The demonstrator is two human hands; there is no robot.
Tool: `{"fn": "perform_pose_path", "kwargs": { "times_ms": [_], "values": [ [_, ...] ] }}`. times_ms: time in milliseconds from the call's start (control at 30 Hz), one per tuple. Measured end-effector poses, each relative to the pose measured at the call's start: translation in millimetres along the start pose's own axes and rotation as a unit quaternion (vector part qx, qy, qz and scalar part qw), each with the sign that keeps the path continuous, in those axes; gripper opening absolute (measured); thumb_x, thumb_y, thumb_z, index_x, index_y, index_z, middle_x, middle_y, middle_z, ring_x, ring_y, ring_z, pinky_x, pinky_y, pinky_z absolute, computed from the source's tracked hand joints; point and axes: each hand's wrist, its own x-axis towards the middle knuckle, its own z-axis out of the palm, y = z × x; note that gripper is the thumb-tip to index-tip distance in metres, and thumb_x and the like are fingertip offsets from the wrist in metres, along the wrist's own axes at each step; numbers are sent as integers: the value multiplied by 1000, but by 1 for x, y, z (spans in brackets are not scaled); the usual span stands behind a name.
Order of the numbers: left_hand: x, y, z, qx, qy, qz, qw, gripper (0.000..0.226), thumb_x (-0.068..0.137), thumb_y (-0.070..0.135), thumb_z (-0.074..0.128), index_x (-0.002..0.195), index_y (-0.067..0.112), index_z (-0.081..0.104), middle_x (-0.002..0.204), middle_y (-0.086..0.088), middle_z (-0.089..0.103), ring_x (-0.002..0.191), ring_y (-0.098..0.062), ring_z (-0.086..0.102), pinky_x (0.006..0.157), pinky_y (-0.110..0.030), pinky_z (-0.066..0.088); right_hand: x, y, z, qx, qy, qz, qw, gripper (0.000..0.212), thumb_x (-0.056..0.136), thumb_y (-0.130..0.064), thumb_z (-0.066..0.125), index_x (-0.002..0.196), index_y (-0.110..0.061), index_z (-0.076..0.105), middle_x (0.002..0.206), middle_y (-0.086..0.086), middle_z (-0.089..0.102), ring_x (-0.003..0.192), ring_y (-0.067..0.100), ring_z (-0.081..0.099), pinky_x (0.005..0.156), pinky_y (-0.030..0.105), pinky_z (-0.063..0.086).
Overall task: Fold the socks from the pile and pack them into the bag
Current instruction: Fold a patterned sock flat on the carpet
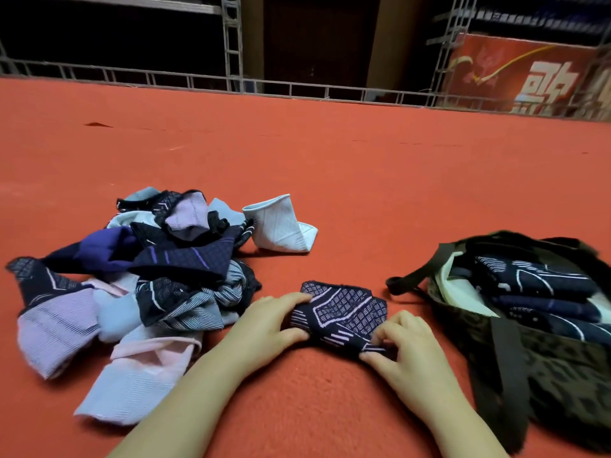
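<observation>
I see both hands, left hand (264, 320) & right hand (405, 347), gripping the folded navy patterned sock (340, 314) on red carpet (330, 176), btwn the loose sock pile (139, 276) & dark fabric bag (542, 358) w/ folded socks inside.

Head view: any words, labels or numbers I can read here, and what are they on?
Red banner behind the railing: large white characters, cut off and blurred, not readable.
Socks in the pile, the sock in hand and the bag: patterns only, no text.

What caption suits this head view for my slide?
Both hands fold a navy sock between pile and bag.
</observation>
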Motion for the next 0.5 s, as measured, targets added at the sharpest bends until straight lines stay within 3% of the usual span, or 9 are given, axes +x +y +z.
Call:
{"fn": "perform_pose_path", "kwargs": {
  "times_ms": [167, 233, 333, 433, 500],
  "values": [
    [1, -1, -1, -66, -9, 10, 998, 59, 71, 45, 60, 129, 39, 50, 120, 11, 60, 111, -6, 52, 100, -24, 37, -1, -7, 1, 24, 7, -137, 990, 34, 65, -36, 63, 69, -38, 29, 92, -20, 57, 91, 8, 52, 79, 28, 43],
    [2, 2, -2, -43, -21, 22, 999, 52, 77, 42, 60, 128, 32, 55, 119, 14, 60, 110, -6, 51, 98, -20, 34, 0, -9, 3, 21, -1, -172, 985, 35, 67, -29, 59, 67, -33, 24, 79, -15, 58, 80, 9, 52, 74, 29, 42],
    [3, 2, -2, -7, -40, 32, 999, 45, 80, 50, 49, 117, 31, 64, 99, 9, 61, 98, -10, 48, 92, -23, 34, 1, -8, 4, 25, 8, -157, 987, 35, 72, -29, 53, 65, -31, 20, 58, -12, 41, 60, 9, 37, 67, 20, 32],
    [4, -1, 1, -1, -18, 39, 999, 51, 75, 66, 34, 97, 35, 68, 83, 17, 46, 91, -8, 40, 91, -29, 34, -4, -8, 2, 57, 18, -100, 993, 31, 77, -32, 53, 67, -33, 24, 62, -12, 44, 65, 3, 42, 59, 14, 30],
    [3, 1, 3, -27, 26, 40, 998, 37, 77, 63, 36, 82, 37, 62, 83, 22, 47, 93, -8, 42, 93, -33, 34, -6, -8, 0, 85, 30, -65, 994, 27, 79, -30, 55, 72, -33, 29, 67, -12, 49, 69, 0, 47, 61, 12, 34]
  ]
}}
